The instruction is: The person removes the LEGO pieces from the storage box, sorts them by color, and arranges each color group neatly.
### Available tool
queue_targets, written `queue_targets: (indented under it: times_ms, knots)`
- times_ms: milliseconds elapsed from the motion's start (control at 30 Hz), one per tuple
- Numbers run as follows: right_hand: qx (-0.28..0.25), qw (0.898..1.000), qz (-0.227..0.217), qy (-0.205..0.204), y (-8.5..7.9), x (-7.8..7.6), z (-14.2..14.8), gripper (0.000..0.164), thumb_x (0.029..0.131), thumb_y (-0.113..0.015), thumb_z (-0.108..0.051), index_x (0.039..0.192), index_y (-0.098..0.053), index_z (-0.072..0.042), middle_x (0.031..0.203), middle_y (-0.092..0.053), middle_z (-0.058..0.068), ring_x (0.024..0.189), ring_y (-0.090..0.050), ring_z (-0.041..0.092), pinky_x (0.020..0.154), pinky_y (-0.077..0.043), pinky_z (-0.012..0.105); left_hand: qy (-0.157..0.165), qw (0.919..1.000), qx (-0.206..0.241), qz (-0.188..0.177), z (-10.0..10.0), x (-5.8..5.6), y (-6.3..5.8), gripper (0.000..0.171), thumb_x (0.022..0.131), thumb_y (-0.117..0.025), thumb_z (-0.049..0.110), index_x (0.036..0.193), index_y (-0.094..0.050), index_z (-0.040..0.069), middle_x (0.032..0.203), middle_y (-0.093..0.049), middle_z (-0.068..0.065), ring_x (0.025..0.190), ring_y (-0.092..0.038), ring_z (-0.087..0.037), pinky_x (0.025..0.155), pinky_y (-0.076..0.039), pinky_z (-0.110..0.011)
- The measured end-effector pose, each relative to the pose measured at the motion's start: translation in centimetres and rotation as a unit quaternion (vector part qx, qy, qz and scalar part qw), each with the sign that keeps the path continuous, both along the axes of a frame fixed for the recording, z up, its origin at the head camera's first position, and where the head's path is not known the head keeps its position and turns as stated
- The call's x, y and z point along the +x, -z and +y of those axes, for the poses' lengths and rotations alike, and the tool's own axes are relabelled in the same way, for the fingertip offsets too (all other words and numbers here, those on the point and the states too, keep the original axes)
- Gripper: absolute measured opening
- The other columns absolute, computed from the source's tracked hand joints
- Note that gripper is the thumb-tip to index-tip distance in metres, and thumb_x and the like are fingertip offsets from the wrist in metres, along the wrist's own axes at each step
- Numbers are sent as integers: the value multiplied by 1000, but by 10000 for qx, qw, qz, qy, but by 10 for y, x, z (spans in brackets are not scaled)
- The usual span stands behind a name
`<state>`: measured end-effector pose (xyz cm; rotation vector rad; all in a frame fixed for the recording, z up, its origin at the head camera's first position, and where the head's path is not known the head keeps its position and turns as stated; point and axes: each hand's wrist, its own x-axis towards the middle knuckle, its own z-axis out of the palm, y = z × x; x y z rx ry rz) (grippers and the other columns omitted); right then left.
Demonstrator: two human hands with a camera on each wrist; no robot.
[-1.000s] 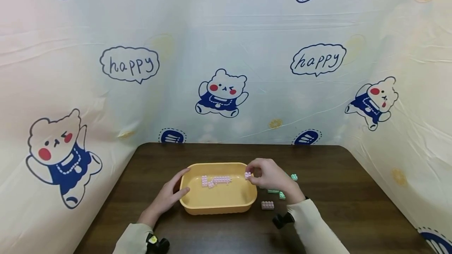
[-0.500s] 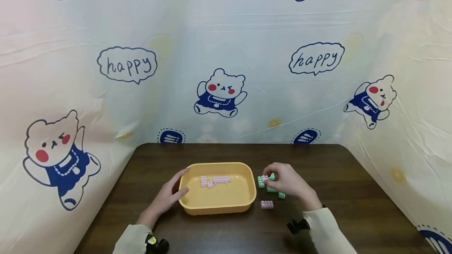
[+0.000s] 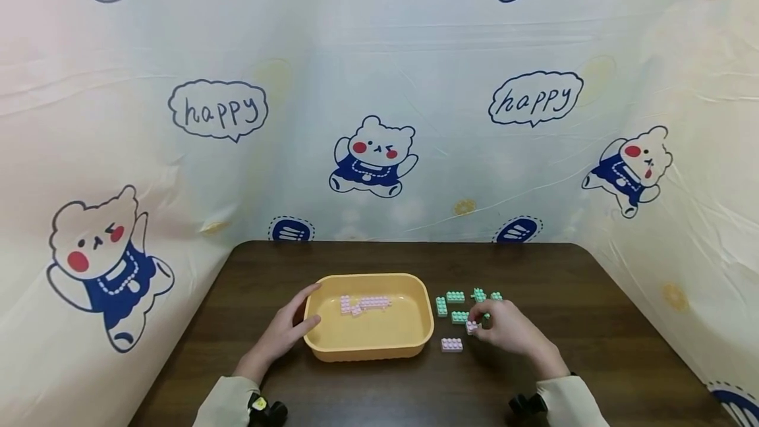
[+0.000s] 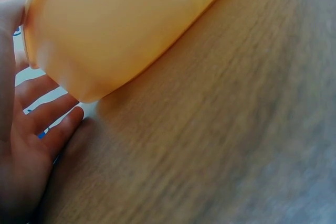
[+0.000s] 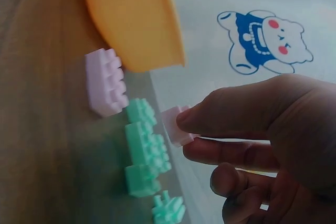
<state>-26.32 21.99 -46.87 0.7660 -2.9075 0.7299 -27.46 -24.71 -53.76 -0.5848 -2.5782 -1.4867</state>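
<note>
The yellow tray (image 3: 367, 338) has several pink building bricks (image 3: 373, 302) lying in its upper part. At its left end my left hand (image 3: 283, 328) grips the wall, thumb over the rim and fingers along the outside; the left wrist view has those fingers (image 4: 44, 93) beside the tray's wall (image 4: 121, 30). Right of the tray, my right hand (image 3: 512, 328) pinches a small pink brick (image 5: 177, 126) between thumb and finger, close over the green bricks (image 3: 459, 317). A larger pink brick (image 3: 452, 345) lies on the table just left of that hand.
Several more green bricks (image 3: 455, 296) lie scattered on the dark wooden table (image 3: 356, 391), between the tray and my right hand and behind it. A patterned cloth (image 3: 450, 170) hangs behind the table and along both sides.
My right hand has moved from the tray's right rim to the right and then nearer, carrying the small pink brick, uncovering green bricks behind it. The left hand stays on the tray.
</note>
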Motion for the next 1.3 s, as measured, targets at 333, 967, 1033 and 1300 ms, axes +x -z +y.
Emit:
queue_targets:
  times_ms: [333,967,1033,1300]
  knots:
    - [280,9991,-292,-102,20,5,1,13,77,-77,-14,86,-69,-21,82,-65,-12,75,-57,5,64,-46,25,-18,9999,-21,-99,0,-1,0,60,96,-62,28,149,-35,25,153,-39,-10,131,-49,-30,100,-43,-31]
    - [374,9992,-32,-127,30,9,0,13,76,-78,-16,83,-68,-22,79,-63,-14,72,-54,2,65,-47,26,99,9997,199,-77,0,-1,1,61,94,-62,23,150,-36,19,151,-41,-13,124,-54,-29,92,-45,-20]
    - [369,9992,-28,-127,30,10,1,13,76,-77,-16,83,-68,-21,79,-63,-13,73,-54,2,65,-47,26,68,9998,181,-93,0,-1,1,62,94,-63,23,150,-36,19,151,-41,-13,124,-54,-29,92,-45,-20]
    - [288,9994,-15,-193,29,11,2,14,75,-77,-13,84,-69,-20,80,-64,-12,75,-55,3,65,-47,27,41,9998,143,-119,1,0,0,61,95,-62,25,150,-35,22,151,-41,-13,123,-55,-30,91,-46,-20]
